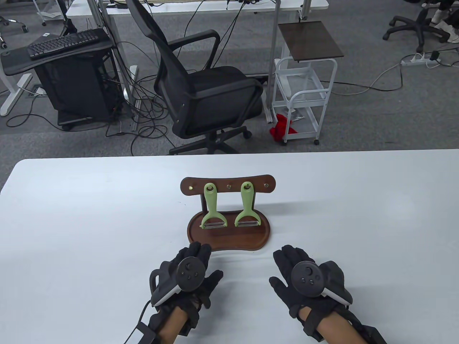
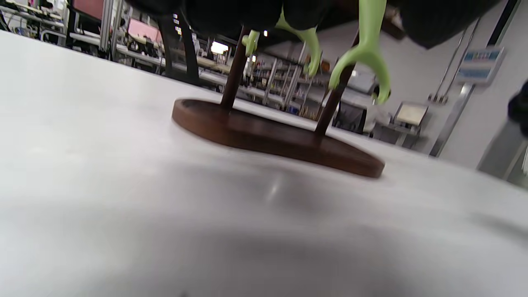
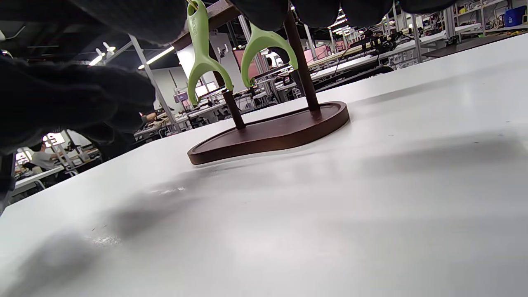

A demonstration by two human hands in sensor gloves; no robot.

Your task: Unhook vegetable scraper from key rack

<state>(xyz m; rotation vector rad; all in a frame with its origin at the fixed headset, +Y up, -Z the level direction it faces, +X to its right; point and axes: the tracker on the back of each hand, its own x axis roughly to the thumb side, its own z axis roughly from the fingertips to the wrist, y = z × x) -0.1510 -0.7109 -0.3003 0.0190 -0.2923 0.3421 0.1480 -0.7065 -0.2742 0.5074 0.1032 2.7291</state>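
We see two green vegetable scrapers hanging from the wooden key rack [image 1: 228, 186], which stands on its dark oval base [image 1: 229, 240] near the middle of the white table [image 1: 71, 222]. The left scraper [image 1: 211, 208] and the right scraper [image 1: 247, 206] each hang by the hole in the handle end from a small peg, blade end down, just above the base.

Our left hand [image 1: 186, 276] rests flat on the table just in front of the base, its fingers [image 1: 200, 252] spread loosely and holding nothing. Our right hand [image 1: 308, 279] lies likewise to the right, fingers open and empty, a little apart from the base.

We judge each scraper light, stiff plastic with a thin metal blade across the fork. We would pinch the narrow handle below the hanging hole, keeping off the blade, then lift up and toward us to clear the peg. The rack looks light enough to tip, so steadying the base with the other hand seems wise.
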